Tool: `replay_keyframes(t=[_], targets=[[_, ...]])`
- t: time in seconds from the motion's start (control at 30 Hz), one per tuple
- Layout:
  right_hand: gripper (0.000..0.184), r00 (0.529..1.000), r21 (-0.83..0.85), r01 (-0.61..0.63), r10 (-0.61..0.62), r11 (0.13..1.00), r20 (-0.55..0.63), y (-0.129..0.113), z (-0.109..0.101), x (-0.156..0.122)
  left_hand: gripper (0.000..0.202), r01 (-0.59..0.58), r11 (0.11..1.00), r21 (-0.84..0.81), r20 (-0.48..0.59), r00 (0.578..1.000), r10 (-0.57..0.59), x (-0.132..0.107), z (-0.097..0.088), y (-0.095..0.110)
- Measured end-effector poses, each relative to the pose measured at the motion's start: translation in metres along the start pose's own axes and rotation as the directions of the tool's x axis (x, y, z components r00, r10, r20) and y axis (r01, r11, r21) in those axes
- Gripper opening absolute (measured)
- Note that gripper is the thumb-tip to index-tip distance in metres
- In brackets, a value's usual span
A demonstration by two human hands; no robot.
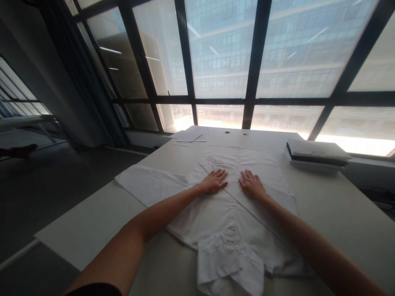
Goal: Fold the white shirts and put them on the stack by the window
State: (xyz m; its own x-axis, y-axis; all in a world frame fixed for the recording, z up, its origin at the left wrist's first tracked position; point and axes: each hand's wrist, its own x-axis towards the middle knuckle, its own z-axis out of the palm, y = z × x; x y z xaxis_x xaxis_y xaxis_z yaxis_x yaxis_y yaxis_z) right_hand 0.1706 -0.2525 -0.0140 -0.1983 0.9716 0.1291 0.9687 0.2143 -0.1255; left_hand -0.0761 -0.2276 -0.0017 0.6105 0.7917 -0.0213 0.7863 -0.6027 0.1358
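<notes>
A white long-sleeved garment, which looks like a shirt (216, 213), lies spread on the white table (333, 213). One sleeve (151, 181) stretches out to the left. Another sleeve, with its cuff (225, 259), is folded across the body toward the near edge. My left hand (214, 181) rests flat on the fabric, fingers stretched out. To its right, my right hand (252, 184) also presses flat on the cloth with its fingers apart. Neither hand grips anything. Creases run through the cloth around both hands, and parts of it are hidden under my forearms.
A stack of folded cloth or flat packs (317, 154), white with a dark layer, sits at the back right of the table. Papers (191, 137) lie at the back left. Large framed windows (220, 53) stand behind, with a dark curtain (83, 82) at the left.
</notes>
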Motion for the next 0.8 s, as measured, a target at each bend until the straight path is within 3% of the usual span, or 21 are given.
replay_keyframes(t=[0.1,0.23,0.33,0.47,0.57,0.63,0.7,0.8], targets=[[0.062,1.0,0.003,0.002,-0.002,1.0,0.0,0.001,0.0,0.0,0.069,0.152,0.988,0.02,0.01,0.988,-0.153,-0.008,-0.014,-0.043],[0.062,1.0,0.002,-0.005,0.005,1.0,0.005,0.001,0.0,0.0,0.066,0.402,0.913,0.067,0.023,0.915,-0.404,-0.018,-0.033,-0.093],[0.062,1.0,-0.003,0.0,0.0,1.0,0.007,0.001,0.0,0.0,0.062,0.522,0.849,0.079,0.003,0.852,-0.524,-0.026,-0.044,-0.117],[0.062,1.0,-0.013,0.001,-0.001,1.0,0.007,0.0,0.0,0.0,0.056,0.598,0.796,0.088,-0.045,0.801,-0.597,-0.034,-0.052,-0.133],[0.062,1.0,-0.01,-0.001,0.001,1.0,0.005,0.0,-0.001,-0.001,0.053,0.598,0.796,0.096,-0.078,0.801,-0.593,-0.034,-0.055,-0.131],[0.062,1.0,-0.005,-0.002,0.002,1.0,0.002,0.0,-0.002,-0.001,0.053,0.565,0.818,0.107,-0.105,0.825,-0.556,-0.03,-0.053,-0.119],[0.062,1.0,-0.002,-0.001,0.001,1.0,0.002,0.0,-0.002,-0.002,0.053,0.491,0.863,0.121,-0.117,0.87,-0.479,-0.024,-0.048,-0.098],[0.062,1.0,-0.004,-0.001,0.001,1.0,-0.002,0.0,-0.001,-0.002,0.06,0.249,0.961,0.122,-0.076,0.968,-0.241,-0.017,-0.034,-0.056]])
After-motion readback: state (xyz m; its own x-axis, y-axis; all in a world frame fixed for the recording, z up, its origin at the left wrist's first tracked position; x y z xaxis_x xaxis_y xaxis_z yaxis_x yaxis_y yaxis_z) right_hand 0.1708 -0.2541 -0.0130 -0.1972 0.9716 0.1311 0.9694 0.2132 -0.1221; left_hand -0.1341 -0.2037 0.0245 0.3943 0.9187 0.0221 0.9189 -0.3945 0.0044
